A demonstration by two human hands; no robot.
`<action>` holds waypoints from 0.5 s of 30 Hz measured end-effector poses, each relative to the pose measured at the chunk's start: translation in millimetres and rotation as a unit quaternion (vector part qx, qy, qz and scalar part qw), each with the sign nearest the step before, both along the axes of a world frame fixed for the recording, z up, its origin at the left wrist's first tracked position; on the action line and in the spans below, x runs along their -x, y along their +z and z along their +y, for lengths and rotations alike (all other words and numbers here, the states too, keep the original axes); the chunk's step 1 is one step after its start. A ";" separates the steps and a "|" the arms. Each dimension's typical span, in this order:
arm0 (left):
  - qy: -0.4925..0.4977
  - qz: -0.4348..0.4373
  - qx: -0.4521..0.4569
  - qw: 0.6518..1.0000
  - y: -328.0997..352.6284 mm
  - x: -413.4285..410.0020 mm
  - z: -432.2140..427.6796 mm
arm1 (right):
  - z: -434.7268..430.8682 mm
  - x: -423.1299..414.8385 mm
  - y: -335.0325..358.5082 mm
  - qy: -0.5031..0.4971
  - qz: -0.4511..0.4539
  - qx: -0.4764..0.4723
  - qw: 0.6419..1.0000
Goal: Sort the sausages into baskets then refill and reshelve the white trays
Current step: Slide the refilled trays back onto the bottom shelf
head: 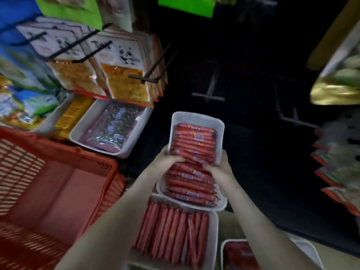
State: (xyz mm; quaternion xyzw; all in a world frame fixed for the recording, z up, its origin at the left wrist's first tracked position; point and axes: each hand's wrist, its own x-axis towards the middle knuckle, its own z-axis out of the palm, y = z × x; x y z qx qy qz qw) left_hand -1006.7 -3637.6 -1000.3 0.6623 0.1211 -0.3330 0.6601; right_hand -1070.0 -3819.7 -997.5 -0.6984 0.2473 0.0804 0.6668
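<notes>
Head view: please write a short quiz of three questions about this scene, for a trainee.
1. True or false: the basket holds sausages.
2. Which hands grip the tray? A: left only. B: right only. C: both.
3. Fill in: the hanging bags show a ___ face.
Key: 1 false, the sausages lie in trays and none shows in the basket; 2 C, left hand and right hand; 3 panda.

Beige surface (341,260) w/ sausage trays (214,236)
</notes>
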 end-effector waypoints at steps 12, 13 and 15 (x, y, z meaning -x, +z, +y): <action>-0.245 -0.535 -0.367 0.721 -29.5 68.7 6.7 | 16.2 67.2 -23.6 0.222 0.025 0.183 0.957; -0.318 -0.569 -0.346 0.674 -33.3 82.4 10.3 | 19.5 81.5 -29.0 0.251 0.012 0.241 0.937; -0.422 -0.572 -0.368 0.599 -46.9 98.1 24.2 | 23.4 94.4 -34.8 0.231 -0.020 0.276 0.933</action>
